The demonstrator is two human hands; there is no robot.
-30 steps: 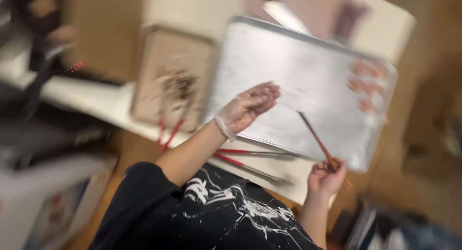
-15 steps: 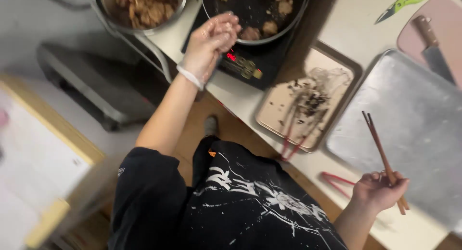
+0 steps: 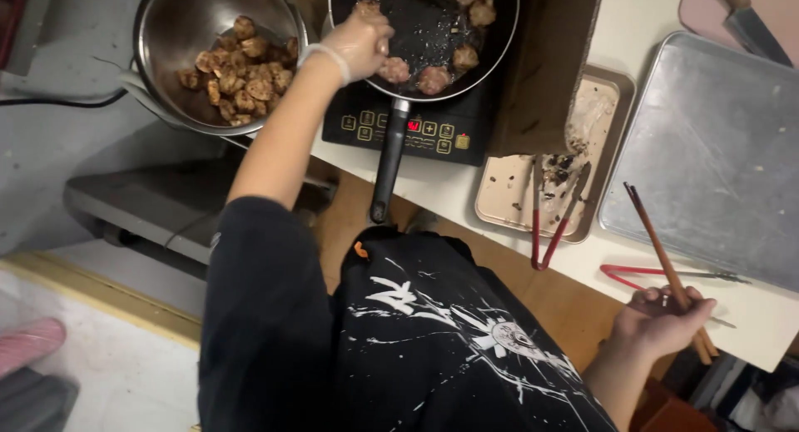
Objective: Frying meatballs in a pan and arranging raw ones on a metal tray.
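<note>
A steel bowl (image 3: 218,53) at the tabletop's (image 3: 466,191) left end holds a heap of browned, crumb-coated pieces, piled toward its right side. Just beside it, a black frying pan (image 3: 424,32) sits on a black cooktop (image 3: 416,128), its handle pointing toward the person; several round pale-pink meat pieces (image 3: 433,78) lie along its near and right rim. The left hand (image 3: 359,42) reaches over the pan's left part, fingers bunched together close to one of those pieces; whether it actually grips one cannot be told. To the right, a shallow tan tray (image 3: 603,149) carries smears, dark crumbs and red-handled tongs (image 3: 549,211) that stick out over its near edge. Next to it lies a bare metal baking sheet (image 3: 716,149), cut off at the right. The right hand (image 3: 662,320) is low, off the tabletop's near edge, closed around a pair of brown chopsticks (image 3: 662,249) that slant up over the sheet's corner. A second red-handled tool (image 3: 666,274) lies partly behind that hand. A knife (image 3: 749,20) on a pink board is cropped at the top right.
</note>
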